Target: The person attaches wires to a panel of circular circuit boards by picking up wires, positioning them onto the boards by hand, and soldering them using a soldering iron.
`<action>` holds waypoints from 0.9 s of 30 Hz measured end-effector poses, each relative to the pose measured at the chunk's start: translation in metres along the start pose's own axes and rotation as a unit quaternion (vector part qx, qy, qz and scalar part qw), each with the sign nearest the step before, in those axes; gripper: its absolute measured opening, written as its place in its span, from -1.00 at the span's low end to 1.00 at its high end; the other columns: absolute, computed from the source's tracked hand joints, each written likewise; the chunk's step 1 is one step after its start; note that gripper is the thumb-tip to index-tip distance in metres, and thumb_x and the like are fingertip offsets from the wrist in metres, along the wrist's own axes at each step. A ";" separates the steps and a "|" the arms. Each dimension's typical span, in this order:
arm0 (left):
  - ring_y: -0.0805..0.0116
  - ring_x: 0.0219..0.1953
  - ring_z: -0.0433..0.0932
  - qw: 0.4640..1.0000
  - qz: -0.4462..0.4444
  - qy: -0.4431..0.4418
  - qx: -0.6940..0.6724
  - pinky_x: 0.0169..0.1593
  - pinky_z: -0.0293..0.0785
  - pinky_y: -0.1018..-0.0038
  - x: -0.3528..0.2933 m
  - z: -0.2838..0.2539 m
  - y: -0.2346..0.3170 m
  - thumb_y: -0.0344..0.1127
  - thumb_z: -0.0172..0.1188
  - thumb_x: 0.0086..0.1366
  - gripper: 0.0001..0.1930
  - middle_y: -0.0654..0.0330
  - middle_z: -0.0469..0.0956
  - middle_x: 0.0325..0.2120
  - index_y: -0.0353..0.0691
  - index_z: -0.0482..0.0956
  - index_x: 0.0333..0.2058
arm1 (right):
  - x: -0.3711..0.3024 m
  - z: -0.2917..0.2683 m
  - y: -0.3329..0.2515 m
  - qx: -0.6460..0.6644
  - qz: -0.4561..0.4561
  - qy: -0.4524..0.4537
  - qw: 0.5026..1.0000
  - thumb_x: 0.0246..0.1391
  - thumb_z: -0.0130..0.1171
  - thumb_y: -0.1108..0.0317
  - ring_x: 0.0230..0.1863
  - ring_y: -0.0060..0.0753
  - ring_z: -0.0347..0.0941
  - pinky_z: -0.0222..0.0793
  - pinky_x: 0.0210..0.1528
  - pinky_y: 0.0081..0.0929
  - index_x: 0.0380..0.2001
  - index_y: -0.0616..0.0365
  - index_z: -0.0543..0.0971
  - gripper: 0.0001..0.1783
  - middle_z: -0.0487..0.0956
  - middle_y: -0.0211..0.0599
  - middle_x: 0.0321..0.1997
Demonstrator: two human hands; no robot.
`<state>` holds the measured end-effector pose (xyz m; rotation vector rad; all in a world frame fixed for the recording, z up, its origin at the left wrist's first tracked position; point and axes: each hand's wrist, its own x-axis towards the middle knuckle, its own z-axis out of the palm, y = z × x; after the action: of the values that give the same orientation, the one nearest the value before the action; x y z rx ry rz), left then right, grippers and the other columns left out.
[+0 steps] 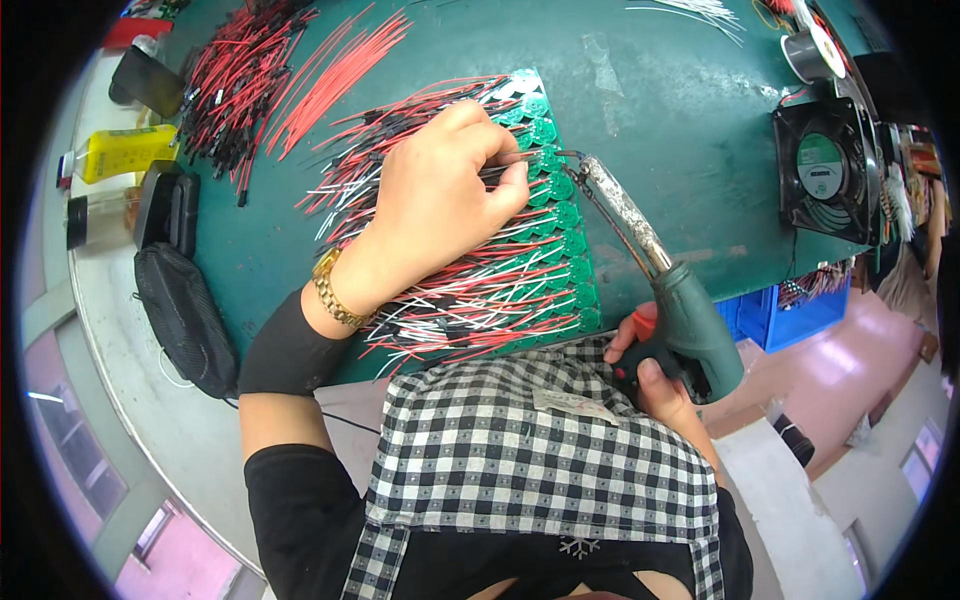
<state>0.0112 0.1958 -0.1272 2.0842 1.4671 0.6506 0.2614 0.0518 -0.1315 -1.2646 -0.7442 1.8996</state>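
Observation:
My left hand (445,185) reaches over a panel of small round green circuit boards (572,243), its thumb and fingertips pinched on a thin red wire (527,154) at one board. My right hand (662,388) is wrapped round the handle of a green soldering gun (700,325) with a red trigger. The gun's stained metal barrel slants up and left, and its fine bent tip is close to the pinched wire; whether they touch I cannot tell. Red, white and black wires (450,310) fan out leftward from the panel, and my left hand hides part of them.
Bundles of red and black wires (240,90) and loose red wires (335,75) lie at the far left. A yellow bottle (125,153) and black case (185,315) line the left edge. A black fan (825,168) and solder spool (812,52) stand right, above a blue crate (800,322).

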 end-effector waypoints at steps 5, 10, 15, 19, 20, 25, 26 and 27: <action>0.42 -0.56 0.46 1.000 -0.014 0.004 0.002 -0.47 0.40 0.53 -0.004 -0.001 -0.003 -0.48 0.26 -0.03 -0.91 0.23 0.43 -0.57 -0.30 0.52 -0.54 | 0.005 0.007 -0.005 -0.031 0.004 0.010 0.999 -0.13 0.30 -0.05 -0.36 -0.45 0.40 0.31 -0.43 -0.56 0.05 0.10 0.27 -0.24 0.41 -0.28 -0.34; 0.39 -0.56 0.47 1.000 -0.016 0.006 0.017 -0.46 0.40 0.51 -0.003 -0.004 -0.006 -0.45 0.23 -0.04 -0.92 0.23 0.43 -0.57 -0.28 0.51 -0.54 | 0.009 0.014 -0.003 -0.055 -0.008 0.013 0.998 -0.13 0.29 -0.06 -0.37 -0.46 0.40 0.31 -0.43 -0.56 0.02 0.11 0.30 -0.27 0.42 -0.28 -0.34; 0.31 -0.54 0.48 1.000 -0.001 -0.010 0.023 -0.45 0.42 0.47 -0.003 -0.004 -0.008 -0.44 0.20 -0.05 -0.93 0.21 0.43 -0.57 -0.27 0.49 -0.55 | 0.007 0.013 0.001 -0.080 -0.028 0.013 0.996 -0.09 0.26 -0.05 -0.37 -0.46 0.39 0.31 -0.42 -0.55 0.04 0.10 0.30 -0.30 0.42 -0.27 -0.33; 0.26 -0.52 0.49 0.999 -0.009 -0.024 0.044 -0.42 0.43 0.43 -0.003 -0.004 -0.005 -0.42 0.20 -0.06 -0.92 0.19 0.43 -0.56 -0.27 0.48 -0.56 | 0.004 0.014 0.000 -0.079 -0.005 0.019 0.997 -0.09 0.26 -0.05 -0.37 -0.47 0.38 0.31 -0.40 -0.54 0.02 0.10 0.31 -0.31 0.41 -0.27 -0.33; 0.26 -0.52 0.49 0.999 -0.010 -0.023 0.045 -0.42 0.43 0.43 -0.003 -0.004 -0.004 -0.42 0.20 -0.06 -0.92 0.19 0.43 -0.56 -0.27 0.48 -0.56 | 0.003 0.014 -0.001 -0.085 -0.001 0.020 0.996 -0.08 0.25 -0.04 -0.37 -0.47 0.38 0.31 -0.40 -0.55 -0.01 0.11 0.31 -0.34 0.41 -0.27 -0.32; 0.24 -0.51 0.50 0.999 -0.009 -0.022 0.047 -0.42 0.43 0.41 -0.004 0.000 0.001 -0.41 0.20 -0.05 -0.91 0.18 0.44 -0.55 -0.28 0.48 -0.56 | 0.003 0.005 -0.005 -0.127 -0.058 -0.045 0.989 0.03 0.08 0.31 -0.35 -0.52 0.39 0.38 -0.25 -0.52 -0.08 0.24 0.39 -0.61 0.44 -0.33 -0.31; 0.24 -0.51 0.50 0.999 -0.009 -0.022 0.047 -0.42 0.43 0.41 -0.004 0.000 0.002 -0.41 0.20 -0.05 -0.91 0.18 0.44 -0.55 -0.28 0.48 -0.56 | 0.003 0.006 -0.004 -0.124 -0.069 -0.043 0.989 0.03 0.08 0.30 -0.35 -0.52 0.39 0.38 -0.25 -0.52 -0.08 0.24 0.39 -0.62 0.44 -0.33 -0.32; 0.24 -0.51 0.50 0.998 -0.012 -0.024 0.049 -0.42 0.43 0.41 -0.004 0.000 0.002 -0.41 0.20 -0.05 -0.91 0.18 0.44 -0.55 -0.28 0.49 -0.56 | 0.002 0.006 -0.004 -0.121 -0.080 -0.042 0.989 0.03 0.08 0.30 -0.35 -0.52 0.39 0.38 -0.25 -0.52 -0.09 0.25 0.39 -0.62 0.44 -0.33 -0.33</action>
<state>0.0117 0.1914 -0.1267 2.1374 1.5221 0.5265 0.2557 0.0557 -0.1273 -1.2331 -1.1138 1.7811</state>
